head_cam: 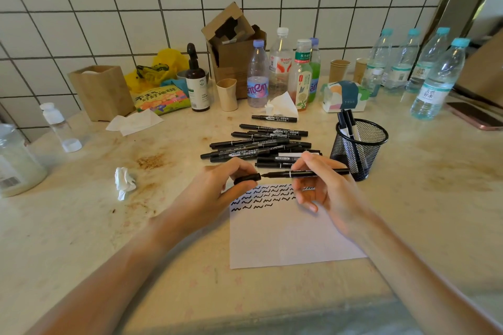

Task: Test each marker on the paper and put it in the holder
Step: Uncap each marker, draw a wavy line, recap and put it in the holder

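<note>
Head view, looking down on a stained pale worktop (81,226) against a tiled wall.

Right hand (324,187): thumb and forefinger pinch the barrel of a black marker (304,173), held level above the top edge of the paper (285,236), tip pointing left. Lower fingers curl loosely beneath, holding nothing else. The hand hides the right end of the scribble rows.

Left hand (217,187): fingers curled round the black cap (247,178), pinching it just off the marker's bare tip. Whether cap and tip touch is hard to tell; a sliver of gap seems to show.

The paper lies flat on the worktop under both hands, with several rows of black squiggles along its upper part; the left ends are partly covered by the left hand.

Loose pile of black markers (258,144) lies behind the hands, overlapping; exact count unclear, and the nearest ones are cut off by the fingers. One lies apart, further back.

Black mesh holder (359,147) stands right of the pile, just beside the right hand, with a few markers upright in it; number not certain through the mesh.

Crumpled tissue (124,182) left of the hands. Bottles, paper cups, a cardboard box and a tissue pack crowd the back. A phone (476,117) at far right is cut off by the frame edge.
</note>
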